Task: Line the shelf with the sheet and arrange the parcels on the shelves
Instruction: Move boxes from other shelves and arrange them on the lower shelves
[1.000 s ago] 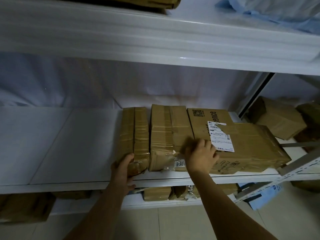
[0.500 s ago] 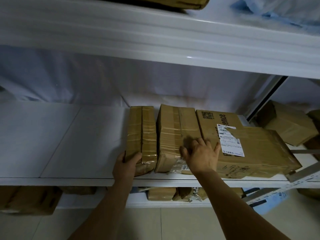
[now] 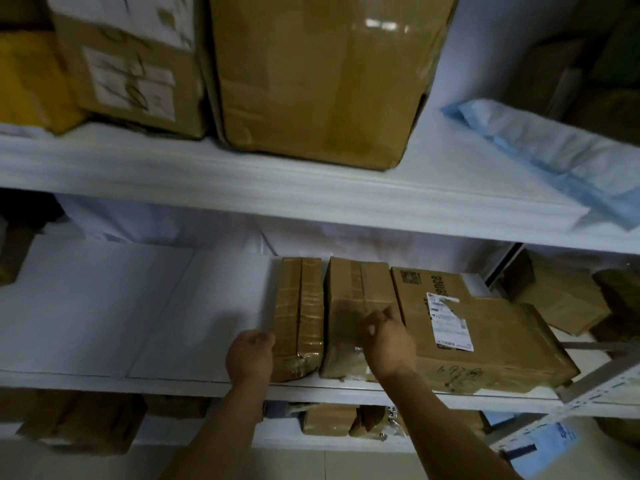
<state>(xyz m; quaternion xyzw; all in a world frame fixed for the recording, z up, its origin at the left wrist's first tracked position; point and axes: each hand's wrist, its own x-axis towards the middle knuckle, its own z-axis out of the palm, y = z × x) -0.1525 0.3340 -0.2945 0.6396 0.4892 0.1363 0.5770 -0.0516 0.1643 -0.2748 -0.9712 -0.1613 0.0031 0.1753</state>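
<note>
Three taped parcels lie side by side on the white-lined middle shelf (image 3: pixel 104 306). Left hand (image 3: pixel 250 355) grips the narrow parcel (image 3: pixel 300 310); right hand (image 3: pixel 389 341), blurred, rests on the middle parcel (image 3: pixel 356 296), with the labelled parcel (image 3: pixel 502 334) just beyond it.

Middle shelf (image 3: pixel 104 374) was white, lined with a white sheet (image 3: pixel 121 306). Three brown taped parcels lay flat in a row at its right front: narrow parcel (image 3: pixel 300 306), then middle parcel (image 3: pixel 353 296) just beside it, then large flat parcel (image 3: pixel 502 337) with a white label (image 3: pixel 450 322), touching the middle one. Upper shelf (image 3: pixel 242 188) held big cartons (image 3: pixel 322 74) and a blue-white bag (image 3: pixel 554 150).
</note>
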